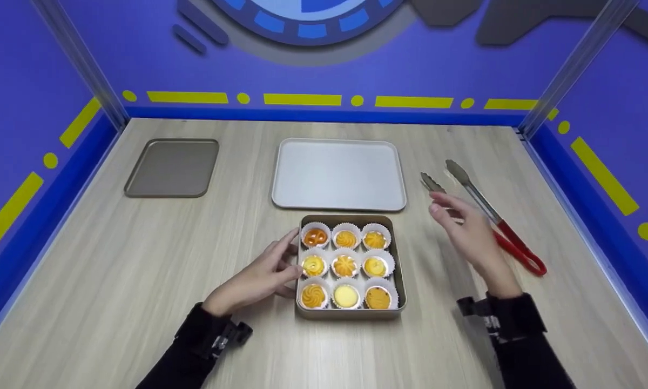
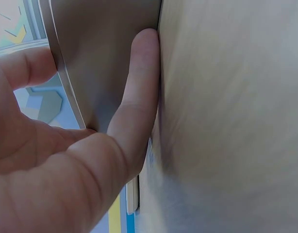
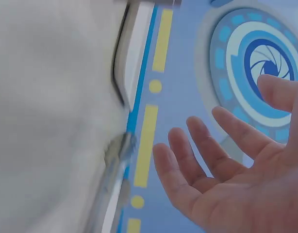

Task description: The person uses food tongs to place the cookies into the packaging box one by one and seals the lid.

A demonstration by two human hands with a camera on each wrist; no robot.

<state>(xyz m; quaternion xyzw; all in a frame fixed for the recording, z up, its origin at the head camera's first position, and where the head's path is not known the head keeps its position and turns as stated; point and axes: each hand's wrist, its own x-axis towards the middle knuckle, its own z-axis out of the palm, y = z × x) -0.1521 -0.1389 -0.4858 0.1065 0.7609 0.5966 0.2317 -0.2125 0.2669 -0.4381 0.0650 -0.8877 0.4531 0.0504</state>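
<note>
A square brown metal tin [image 1: 350, 314] holds several small pastries [image 1: 345, 265] in white paper cups, set in rows. My left hand [image 1: 262, 275] touches the tin's left wall. In the left wrist view, one extended finger [image 2: 141, 77] lies along the brown wall close to the tabletop, and the thumb [image 2: 35, 68] meets the rim. My right hand [image 1: 470, 232] hovers in the air over the tongs, fingers relaxed and apart, holding nothing. Those metal tongs [image 1: 480, 197] with red handles lie on the table, partly hidden by that hand; they look blurred in the right wrist view.
Behind the tin lies a white rectangular tray [image 1: 339, 174]. A square brown lid or shallow tray [image 1: 174, 167] sits at the back left. Blue panels [image 1: 302, 75] with yellow marks wall the wooden table [image 1: 237, 216] at the back and sides.
</note>
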